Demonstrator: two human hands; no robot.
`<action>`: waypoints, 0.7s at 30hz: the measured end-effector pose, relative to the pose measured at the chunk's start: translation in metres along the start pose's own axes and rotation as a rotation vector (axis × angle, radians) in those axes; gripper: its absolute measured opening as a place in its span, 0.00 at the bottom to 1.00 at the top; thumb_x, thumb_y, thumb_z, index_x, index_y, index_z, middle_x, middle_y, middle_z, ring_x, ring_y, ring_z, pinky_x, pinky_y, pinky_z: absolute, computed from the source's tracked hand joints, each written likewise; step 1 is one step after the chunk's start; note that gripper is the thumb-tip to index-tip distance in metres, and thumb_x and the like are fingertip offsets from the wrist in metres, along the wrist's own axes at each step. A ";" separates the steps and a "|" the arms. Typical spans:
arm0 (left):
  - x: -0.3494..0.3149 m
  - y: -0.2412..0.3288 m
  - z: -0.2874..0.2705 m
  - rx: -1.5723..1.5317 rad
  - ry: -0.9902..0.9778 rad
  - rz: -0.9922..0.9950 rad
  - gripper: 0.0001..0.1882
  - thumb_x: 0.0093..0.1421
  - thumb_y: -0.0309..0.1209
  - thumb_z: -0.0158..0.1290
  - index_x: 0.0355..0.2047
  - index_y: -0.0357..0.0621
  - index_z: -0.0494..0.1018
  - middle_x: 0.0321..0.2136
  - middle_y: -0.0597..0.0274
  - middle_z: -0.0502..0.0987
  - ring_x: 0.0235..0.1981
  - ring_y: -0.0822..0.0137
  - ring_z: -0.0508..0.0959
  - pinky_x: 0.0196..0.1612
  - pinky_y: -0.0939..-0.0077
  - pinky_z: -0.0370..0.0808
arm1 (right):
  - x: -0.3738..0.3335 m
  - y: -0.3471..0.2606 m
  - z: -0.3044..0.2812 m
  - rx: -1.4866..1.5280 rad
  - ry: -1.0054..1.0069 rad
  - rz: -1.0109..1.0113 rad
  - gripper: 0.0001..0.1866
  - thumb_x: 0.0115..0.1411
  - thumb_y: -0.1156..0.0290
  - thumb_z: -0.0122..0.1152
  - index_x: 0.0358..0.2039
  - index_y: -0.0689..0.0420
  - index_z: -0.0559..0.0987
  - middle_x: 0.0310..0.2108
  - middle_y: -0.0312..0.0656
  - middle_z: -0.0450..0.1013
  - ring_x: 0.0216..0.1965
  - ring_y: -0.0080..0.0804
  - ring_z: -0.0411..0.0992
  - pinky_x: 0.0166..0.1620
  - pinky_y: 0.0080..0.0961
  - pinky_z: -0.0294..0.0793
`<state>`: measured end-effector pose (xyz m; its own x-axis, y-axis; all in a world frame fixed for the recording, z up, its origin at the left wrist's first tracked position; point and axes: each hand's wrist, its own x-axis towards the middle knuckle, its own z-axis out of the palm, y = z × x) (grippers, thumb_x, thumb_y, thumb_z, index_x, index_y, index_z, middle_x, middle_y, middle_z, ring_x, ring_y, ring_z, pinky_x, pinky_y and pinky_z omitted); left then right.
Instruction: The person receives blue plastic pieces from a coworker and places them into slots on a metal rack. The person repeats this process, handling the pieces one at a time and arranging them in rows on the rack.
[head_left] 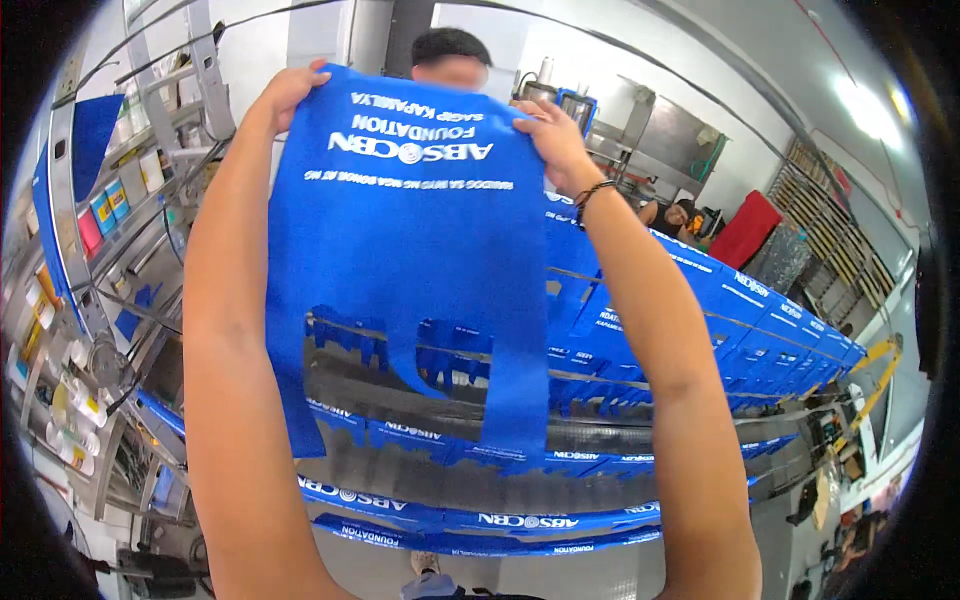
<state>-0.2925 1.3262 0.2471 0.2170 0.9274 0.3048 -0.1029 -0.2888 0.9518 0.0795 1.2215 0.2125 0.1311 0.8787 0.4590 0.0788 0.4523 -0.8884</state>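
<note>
A blue cloth bag (pixel 400 245) with white print hangs spread out in front of me. Its print is upside down, and its cut-out handle strips dangle at the bottom. My left hand (pixel 292 98) pinches its upper left corner. At the upper right corner, my right hand (pixel 552 138), with a dark bracelet on the wrist, grips the edge between thumb and fingers. Both arms are raised and stretched forward. Through the cut-outs, more blue printed bags (pixel 415 432) show hanging on tiers of a rack below.
Long rows of blue bags (pixel 735 290) run off to the right on the rack. On the left stand a metal frame (pixel 62 150) and shelves with bottles and tubs (pixel 150 170). One person (pixel 450 60) is beyond the bag, another (pixel 672 215) farther right near a red cloth (pixel 745 228).
</note>
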 end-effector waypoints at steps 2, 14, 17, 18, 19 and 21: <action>0.006 0.004 -0.021 0.042 -0.056 0.006 0.31 0.62 0.29 0.48 0.63 0.39 0.51 0.47 0.53 0.74 0.43 0.67 0.76 0.46 0.67 0.75 | 0.002 0.002 0.001 -0.017 0.096 0.021 0.38 0.52 0.80 0.61 0.62 0.64 0.56 0.48 0.51 0.69 0.44 0.36 0.72 0.42 0.31 0.74; -0.348 0.028 -0.001 0.595 0.238 0.205 0.26 0.61 0.36 0.52 0.58 0.42 0.62 0.41 0.61 0.78 0.32 0.74 0.74 0.36 0.79 0.72 | -0.221 -0.117 -0.070 -0.304 -0.530 0.227 0.34 0.55 0.80 0.58 0.62 0.58 0.58 0.42 0.42 0.74 0.35 0.24 0.72 0.40 0.20 0.73; -0.557 -0.043 0.006 0.555 0.735 0.053 0.13 0.63 0.34 0.49 0.43 0.39 0.73 0.23 0.70 0.72 0.22 0.78 0.69 0.27 0.83 0.66 | -0.330 -0.147 -0.106 -0.742 -0.840 -0.191 0.20 0.51 0.77 0.64 0.46 0.58 0.75 0.40 0.40 0.76 0.33 0.25 0.74 0.38 0.25 0.73; -0.636 -0.062 0.027 0.555 0.906 -0.119 0.10 0.63 0.37 0.50 0.33 0.42 0.72 0.19 0.71 0.69 0.21 0.78 0.68 0.24 0.82 0.65 | -0.362 -0.159 -0.115 -0.758 -0.927 -0.375 0.20 0.50 0.75 0.66 0.46 0.58 0.76 0.42 0.43 0.76 0.33 0.29 0.75 0.37 0.26 0.73; -0.720 -0.076 0.054 0.540 0.966 -0.289 0.11 0.62 0.38 0.51 0.30 0.44 0.70 0.16 0.70 0.66 0.20 0.78 0.66 0.22 0.78 0.64 | -0.391 -0.168 -0.134 -0.632 -1.031 -0.385 0.22 0.50 0.74 0.66 0.47 0.59 0.75 0.42 0.45 0.76 0.35 0.32 0.75 0.39 0.27 0.73; -0.982 -0.229 0.068 1.054 1.097 -0.638 0.06 0.59 0.30 0.48 0.32 0.40 0.70 0.20 0.59 0.71 0.21 0.65 0.71 0.25 0.66 0.71 | -0.453 -0.168 -0.164 -0.171 -1.320 -0.111 0.23 0.52 0.71 0.65 0.50 0.60 0.74 0.44 0.46 0.75 0.40 0.37 0.74 0.44 0.30 0.72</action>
<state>-0.4161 0.4660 -0.2678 -0.8315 0.5351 0.1493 0.4910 0.5821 0.6481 0.1689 0.7228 0.1554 -0.9243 0.3711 0.0889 0.1615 0.5914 -0.7900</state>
